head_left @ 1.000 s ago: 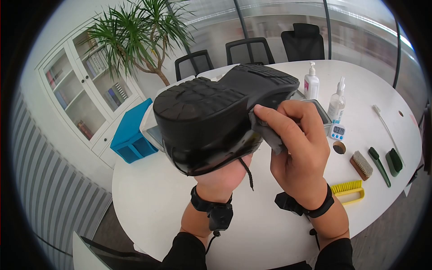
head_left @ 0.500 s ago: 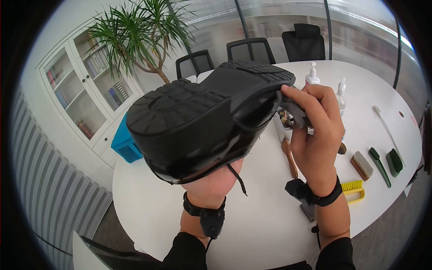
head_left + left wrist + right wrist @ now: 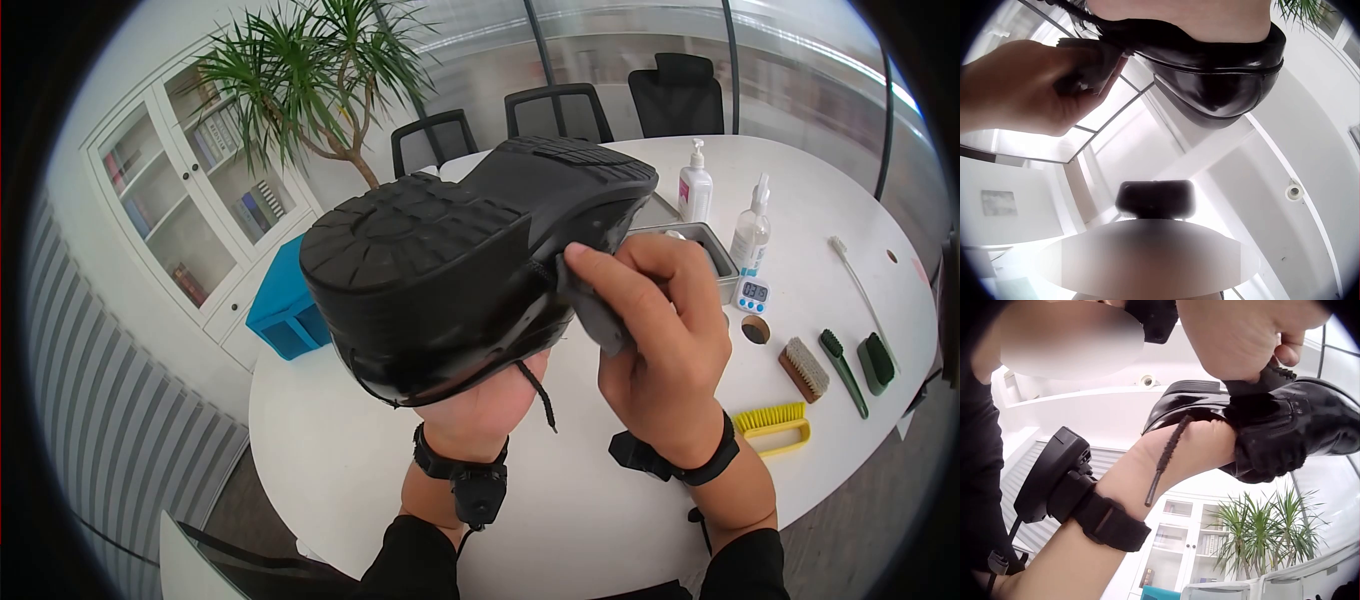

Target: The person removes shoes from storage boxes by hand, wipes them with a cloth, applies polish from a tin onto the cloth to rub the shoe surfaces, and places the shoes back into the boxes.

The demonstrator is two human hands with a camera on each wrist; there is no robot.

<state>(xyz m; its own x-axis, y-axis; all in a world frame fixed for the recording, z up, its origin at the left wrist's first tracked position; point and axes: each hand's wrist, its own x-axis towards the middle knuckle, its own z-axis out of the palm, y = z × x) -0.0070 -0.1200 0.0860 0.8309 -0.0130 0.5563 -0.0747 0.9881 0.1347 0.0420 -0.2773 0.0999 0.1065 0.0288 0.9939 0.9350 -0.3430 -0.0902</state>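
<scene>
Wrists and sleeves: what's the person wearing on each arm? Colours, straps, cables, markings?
Left hand and right hand: no glove on what shows; much of the left is hidden. Each wrist: black strap with a boxy black module, thin black cable below. Black sleeves end short of the wrists. No readable markings.

On the table (image 3: 560, 500), right of the shoe (image 3: 450, 265), the timer (image 3: 752, 295) stands before the spray bottle (image 3: 750, 232).

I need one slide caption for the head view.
Left hand supports a black shoe sole-up; right hand holds grey cloth against it.
</scene>
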